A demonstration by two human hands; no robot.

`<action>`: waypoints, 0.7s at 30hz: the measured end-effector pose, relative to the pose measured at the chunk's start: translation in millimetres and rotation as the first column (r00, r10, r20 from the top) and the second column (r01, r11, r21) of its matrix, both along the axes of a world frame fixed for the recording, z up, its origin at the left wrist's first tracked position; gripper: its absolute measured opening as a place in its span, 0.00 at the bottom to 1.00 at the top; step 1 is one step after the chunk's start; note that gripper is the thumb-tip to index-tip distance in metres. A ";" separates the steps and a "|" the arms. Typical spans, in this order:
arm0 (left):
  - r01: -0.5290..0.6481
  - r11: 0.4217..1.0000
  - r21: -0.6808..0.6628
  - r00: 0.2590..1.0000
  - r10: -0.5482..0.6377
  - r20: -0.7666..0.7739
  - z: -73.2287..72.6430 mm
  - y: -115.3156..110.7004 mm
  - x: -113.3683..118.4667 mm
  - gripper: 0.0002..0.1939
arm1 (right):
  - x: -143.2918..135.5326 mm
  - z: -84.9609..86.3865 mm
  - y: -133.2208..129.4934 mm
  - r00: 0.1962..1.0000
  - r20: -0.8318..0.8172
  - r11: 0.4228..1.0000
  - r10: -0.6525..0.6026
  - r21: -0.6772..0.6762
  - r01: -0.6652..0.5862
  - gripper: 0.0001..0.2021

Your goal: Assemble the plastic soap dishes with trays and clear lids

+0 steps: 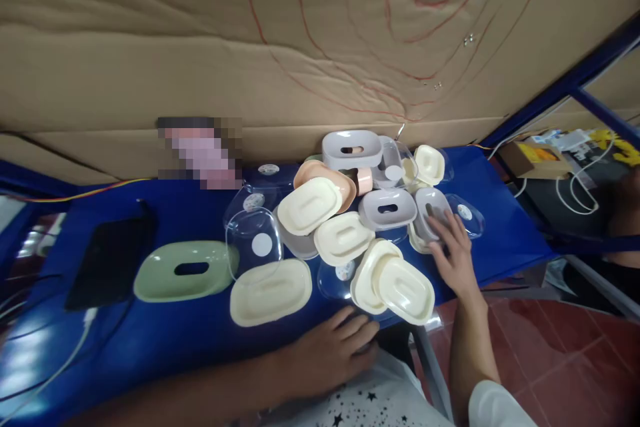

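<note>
My right hand (454,253) reaches over the right side of the pile with its fingers apart. Its fingertips lie at a grey rounded plastic piece with a slot (429,205); whether they press on it I cannot tell. Near the table's front edge rests my left hand (345,343), fingers loosely stretched and nothing seen in them. Just beyond it overlap cream shallow oval pieces (407,290), and another cream piece (270,293) lies further left. More grey slotted pieces (388,208) and a peach oval piece (320,177) are heaped behind.
Clear plastic covers (255,233) with round stickers lie among the pieces. To the left are a green slotted piece (185,270) and a dark device (107,263) with a white cable. Brown cardboard (300,73) stands behind the blue table (165,353); a blue frame (575,90) rises at right.
</note>
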State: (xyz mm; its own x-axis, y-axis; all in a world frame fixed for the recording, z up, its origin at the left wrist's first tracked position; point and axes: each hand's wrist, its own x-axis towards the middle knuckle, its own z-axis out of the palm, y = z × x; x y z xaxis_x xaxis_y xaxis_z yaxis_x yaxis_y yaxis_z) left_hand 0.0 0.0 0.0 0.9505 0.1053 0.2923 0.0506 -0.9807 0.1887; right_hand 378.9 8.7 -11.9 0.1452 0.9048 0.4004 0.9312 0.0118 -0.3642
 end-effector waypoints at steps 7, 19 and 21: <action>-0.095 0.963 0.250 0.995 0.098 0.002 4.3 -10.0 8.9 0.19 | 19.0 -12.7 -9.3 0.972 -0.075 0.945 -0.225 0.225 0.236 0.23; -0.524 0.849 0.060 0.844 0.528 -0.096 -8.1 -23.1 123.0 0.37 | 12.1 -8.1 -44.4 0.997 -0.065 0.998 0.046 0.050 -0.043 0.27; -0.539 0.842 0.035 0.837 0.539 -0.094 -5.6 -21.9 131.5 0.40 | 6.0 -8.5 -53.5 0.998 -0.022 0.998 0.058 0.018 -0.057 0.27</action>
